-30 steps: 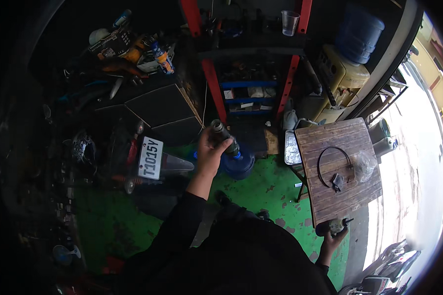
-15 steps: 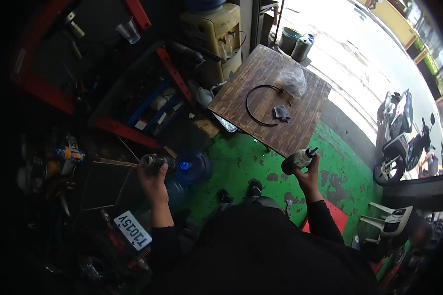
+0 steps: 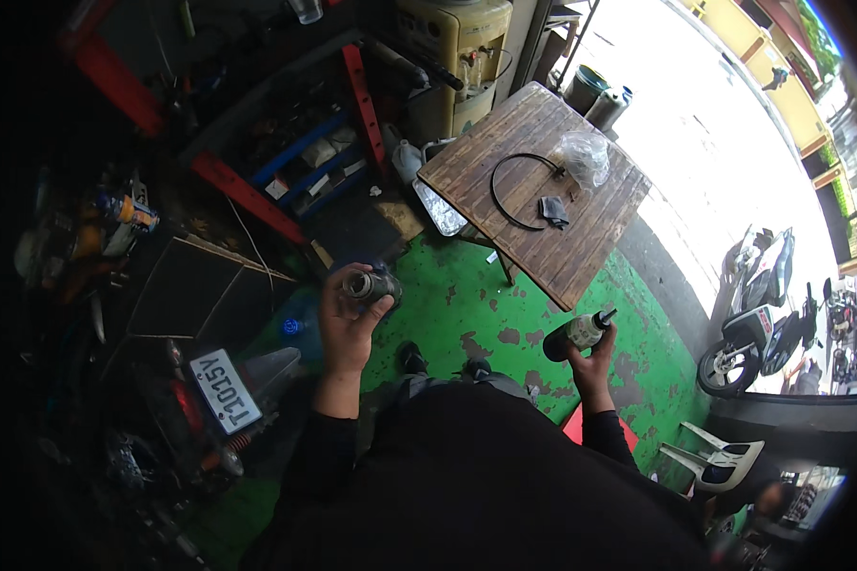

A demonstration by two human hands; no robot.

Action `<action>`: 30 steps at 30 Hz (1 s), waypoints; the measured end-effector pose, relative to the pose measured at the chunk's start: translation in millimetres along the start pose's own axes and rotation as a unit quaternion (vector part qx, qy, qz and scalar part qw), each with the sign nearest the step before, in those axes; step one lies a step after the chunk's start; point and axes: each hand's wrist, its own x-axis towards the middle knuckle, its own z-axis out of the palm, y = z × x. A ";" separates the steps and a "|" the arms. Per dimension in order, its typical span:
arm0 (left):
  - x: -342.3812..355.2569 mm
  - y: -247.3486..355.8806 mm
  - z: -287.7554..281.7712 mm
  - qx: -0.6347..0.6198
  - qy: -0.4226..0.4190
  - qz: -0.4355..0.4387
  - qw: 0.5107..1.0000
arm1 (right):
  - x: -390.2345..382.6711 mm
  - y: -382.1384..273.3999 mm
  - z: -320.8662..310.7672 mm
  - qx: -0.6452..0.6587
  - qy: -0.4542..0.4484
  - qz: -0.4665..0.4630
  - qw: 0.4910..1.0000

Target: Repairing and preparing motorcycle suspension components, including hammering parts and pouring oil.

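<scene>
My left hand (image 3: 345, 328) is closed round a small dark bottle (image 3: 383, 285). Its round neck shows no cap and points toward the left. What it holds inside cannot be made out. On the other side of my body, my right hand (image 3: 593, 362) grips a dark bottle (image 3: 559, 344) with a pale label and a narrow black nozzle, tilted up to the right. The two bottles are well apart, both held in the air over the green floor. Nearest to my right hand is the front corner of a wooden table (image 3: 552, 271).
On the table lie a looped black cable (image 3: 494, 195), a clear plastic bag (image 3: 584, 159) and a small dark packet (image 3: 554, 211). A red-framed shelf (image 3: 248, 195) and a motorcycle's rear end (image 3: 186, 404) stand left. To the right are a white plastic chair (image 3: 724, 466) and a parked scooter (image 3: 757, 328).
My left hand has moved right with its bottle, closer to my right hand. The view has shifted, so the blue water jug appears farther left. Both bottles stay in my grip.
</scene>
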 end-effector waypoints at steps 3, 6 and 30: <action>-45.9 8.3 1.8 0.009 0.081 0.015 0.997 | 30.0 9.4 -12.3 -0.003 -0.071 -0.033 0.997; -106.6 14.4 -0.2 0.033 0.181 0.012 0.983 | 55.1 25.8 -19.3 0.002 -0.159 -0.079 0.984; -676.0 139.5 -120.6 0.150 0.774 0.149 0.597 | -251.7 -105.4 290.9 0.069 -0.706 -0.281 0.646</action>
